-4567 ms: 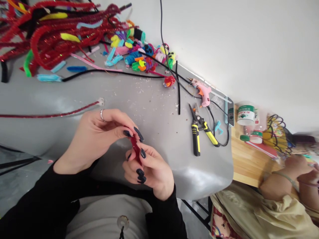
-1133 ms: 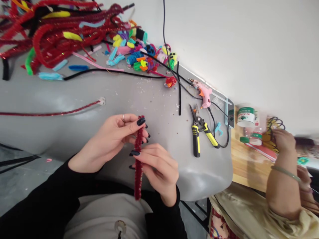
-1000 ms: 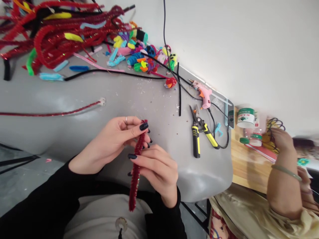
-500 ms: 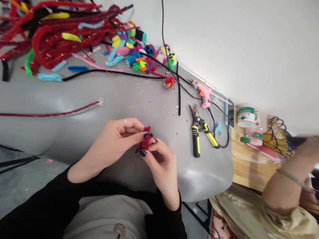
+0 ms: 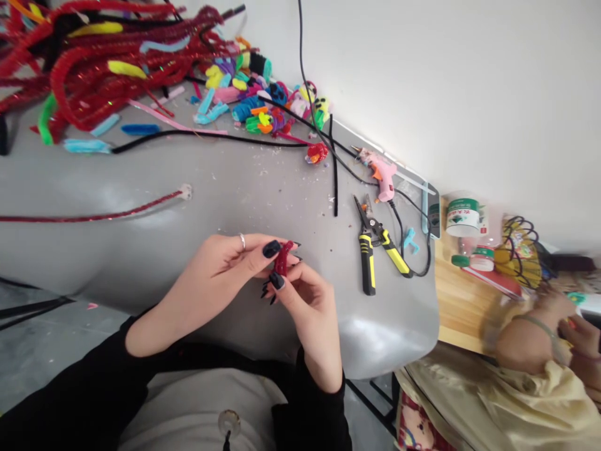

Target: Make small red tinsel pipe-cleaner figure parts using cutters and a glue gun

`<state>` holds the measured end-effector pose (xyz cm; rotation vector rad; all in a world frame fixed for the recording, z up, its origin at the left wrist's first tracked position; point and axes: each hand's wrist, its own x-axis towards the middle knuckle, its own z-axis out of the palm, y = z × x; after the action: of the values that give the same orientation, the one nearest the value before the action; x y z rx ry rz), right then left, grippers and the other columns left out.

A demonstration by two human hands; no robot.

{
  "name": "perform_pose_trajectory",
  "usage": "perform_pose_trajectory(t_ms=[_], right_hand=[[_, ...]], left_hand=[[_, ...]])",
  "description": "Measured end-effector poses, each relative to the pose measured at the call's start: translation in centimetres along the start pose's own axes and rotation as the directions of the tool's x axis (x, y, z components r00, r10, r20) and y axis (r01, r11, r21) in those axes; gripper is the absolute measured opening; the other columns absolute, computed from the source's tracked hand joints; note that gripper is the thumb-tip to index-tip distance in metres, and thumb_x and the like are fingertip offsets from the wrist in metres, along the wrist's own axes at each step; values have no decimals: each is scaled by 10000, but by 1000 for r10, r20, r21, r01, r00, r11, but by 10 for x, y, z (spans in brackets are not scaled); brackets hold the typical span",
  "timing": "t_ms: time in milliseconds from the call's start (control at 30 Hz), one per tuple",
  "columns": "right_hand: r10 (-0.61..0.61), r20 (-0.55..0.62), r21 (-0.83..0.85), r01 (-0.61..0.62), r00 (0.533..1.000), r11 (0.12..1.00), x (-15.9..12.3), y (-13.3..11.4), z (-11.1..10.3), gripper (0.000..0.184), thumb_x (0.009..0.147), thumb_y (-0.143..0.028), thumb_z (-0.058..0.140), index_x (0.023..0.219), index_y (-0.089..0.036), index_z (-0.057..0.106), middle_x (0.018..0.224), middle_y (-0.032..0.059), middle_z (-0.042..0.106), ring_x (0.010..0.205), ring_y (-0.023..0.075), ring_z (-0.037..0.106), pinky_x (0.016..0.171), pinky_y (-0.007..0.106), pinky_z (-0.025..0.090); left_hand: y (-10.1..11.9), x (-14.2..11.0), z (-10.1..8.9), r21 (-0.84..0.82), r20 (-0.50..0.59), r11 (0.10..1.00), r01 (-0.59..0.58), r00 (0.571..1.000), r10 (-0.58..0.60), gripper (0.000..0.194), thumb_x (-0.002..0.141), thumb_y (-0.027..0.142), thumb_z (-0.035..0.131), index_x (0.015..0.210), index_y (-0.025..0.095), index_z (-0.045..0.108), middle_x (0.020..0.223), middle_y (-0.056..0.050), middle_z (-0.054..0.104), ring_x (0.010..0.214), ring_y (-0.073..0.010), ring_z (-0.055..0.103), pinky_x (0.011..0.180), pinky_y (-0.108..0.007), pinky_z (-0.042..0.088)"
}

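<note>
Between my two hands is a short, dark red piece of tinsel pipe cleaner, apparently coiled or folded; its far side is hidden by fingers. My left hand pinches its upper end between thumb and fingers, a ring on one finger. The lower end is pinched by my right hand, thumb on the near side. Both hands hover above the near edge of the grey table. To the left a long red pipe cleaner lies on the table, a whitish clump at its tip.
Red tinsel stems and colourful pipe-cleaner pieces heap at the back left. A small red piece, a pink glue gun with its cord, and yellow-black pliers lie rightward. A co-worker's arm is at the wooden table.
My fingers have shifted on the red piece, which now stands more upright and shows more of its length. The co-worker's arm has moved lower and blurs.
</note>
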<state>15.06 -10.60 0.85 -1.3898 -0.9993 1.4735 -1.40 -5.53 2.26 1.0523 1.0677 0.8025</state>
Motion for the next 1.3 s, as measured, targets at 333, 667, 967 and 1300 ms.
perform_pose_trajectory(t_ms=[333,667,967,1300], right_hand=[[-77,-45,52,79,996,996,1,11,7,213,938,-408,796,925,-230,681,844,-15,715,702,129,684,713,267,586],[-105,21,83,102,994,991,-3,19,7,286,951,-399,829,1213,-287,808,1130,33,857,968,196,823,906,319,654],[-20,3,245,19,1000,969,-3,17,9,121,873,-299,888,989,-264,875,1005,12,876,783,178,820,816,310,700],[-111,-45,92,115,993,989,-3,14,11,94,920,-254,818,850,-236,878,821,20,862,705,172,803,734,266,663]], left_hand=[[-4,-4,4,13,-192,1000,-17,981,19,173,878,422,816,924,257,844,951,-52,869,905,-267,835,800,-300,678],[-4,-1,1,-21,-100,991,-135,986,133,69,870,294,775,855,262,835,891,-27,864,753,-200,815,629,-226,648],[-1,-3,-2,-68,-66,992,-110,992,105,86,805,229,783,777,294,833,778,21,833,656,-172,769,592,-205,632],[-2,-7,6,-140,-128,989,-54,991,36,122,795,360,897,771,274,815,780,-11,843,696,-212,812,585,-215,644]])
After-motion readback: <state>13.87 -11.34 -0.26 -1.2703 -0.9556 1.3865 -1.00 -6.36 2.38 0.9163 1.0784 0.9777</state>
